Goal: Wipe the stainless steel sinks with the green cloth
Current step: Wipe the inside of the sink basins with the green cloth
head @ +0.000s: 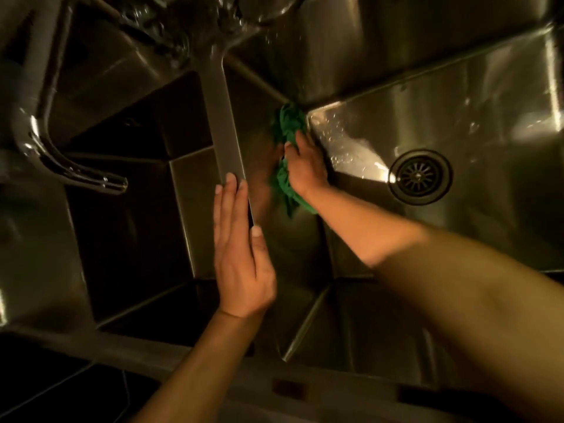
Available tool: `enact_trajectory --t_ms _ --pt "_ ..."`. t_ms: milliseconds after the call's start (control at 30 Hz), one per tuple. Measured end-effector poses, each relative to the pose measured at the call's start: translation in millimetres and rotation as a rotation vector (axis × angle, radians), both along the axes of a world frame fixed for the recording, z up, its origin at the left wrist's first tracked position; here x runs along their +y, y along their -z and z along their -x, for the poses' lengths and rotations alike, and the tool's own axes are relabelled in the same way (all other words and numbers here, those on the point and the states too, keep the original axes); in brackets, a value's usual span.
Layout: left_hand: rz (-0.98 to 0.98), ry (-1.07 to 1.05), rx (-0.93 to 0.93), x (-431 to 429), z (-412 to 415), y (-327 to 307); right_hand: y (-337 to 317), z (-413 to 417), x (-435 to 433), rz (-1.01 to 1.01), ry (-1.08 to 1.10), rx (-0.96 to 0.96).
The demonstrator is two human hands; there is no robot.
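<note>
Two deep stainless steel sinks sit side by side, split by a narrow steel divider [225, 129]. The right sink [476, 96] has a wet, shiny floor. The left sink [128, 184] is dark. A crumpled green cloth [287, 126] lies against the right sink's left wall, near its far corner. My right hand [305, 166] reaches down into that sink and grips the cloth against the wall. My left hand [241, 248] rests flat on top of the divider, fingers straight and pointing away from me.
A round drain strainer [419, 177] sits in the right sink floor. A chrome faucet spout [70, 166] curves over the left sink. The sink's front rim [171, 358] runs across the bottom of the view. The light is dim.
</note>
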State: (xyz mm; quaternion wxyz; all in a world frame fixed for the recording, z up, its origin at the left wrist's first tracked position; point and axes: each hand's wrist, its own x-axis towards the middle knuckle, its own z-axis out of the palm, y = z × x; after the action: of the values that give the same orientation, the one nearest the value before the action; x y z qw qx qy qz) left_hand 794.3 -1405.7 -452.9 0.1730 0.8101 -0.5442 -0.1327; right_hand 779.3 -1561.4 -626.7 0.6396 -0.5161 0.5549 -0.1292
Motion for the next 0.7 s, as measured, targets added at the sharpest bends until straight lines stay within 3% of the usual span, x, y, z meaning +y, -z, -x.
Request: enact_trajectory --t_ms 267,400,500,600,700 --pt "0.022 0.003 0.001 1.6 -1.0 0.6 12.5 22.7 65.6 -0.144 0.085 0.083" --pt "0.004 -0.021 0.014 0.4 1.8 -3.5 -22.7 42.0 120.4 -0.372 0.128 0.146" --pt "0.002 -0.028 0.017 -0.2 2.5 -5.3 -62.7 49.5 136.3 -0.402 0.164 0.092" --pt "0.007 -0.031 0.036 -0.6 1.5 -5.2 -103.5 52.1 131.4 -0.288 0.154 -0.058" --pt "0.018 -0.037 0.065 -0.7 -0.1 -4.0 -126.0 53.8 111.4 0.017 0.040 -0.224"
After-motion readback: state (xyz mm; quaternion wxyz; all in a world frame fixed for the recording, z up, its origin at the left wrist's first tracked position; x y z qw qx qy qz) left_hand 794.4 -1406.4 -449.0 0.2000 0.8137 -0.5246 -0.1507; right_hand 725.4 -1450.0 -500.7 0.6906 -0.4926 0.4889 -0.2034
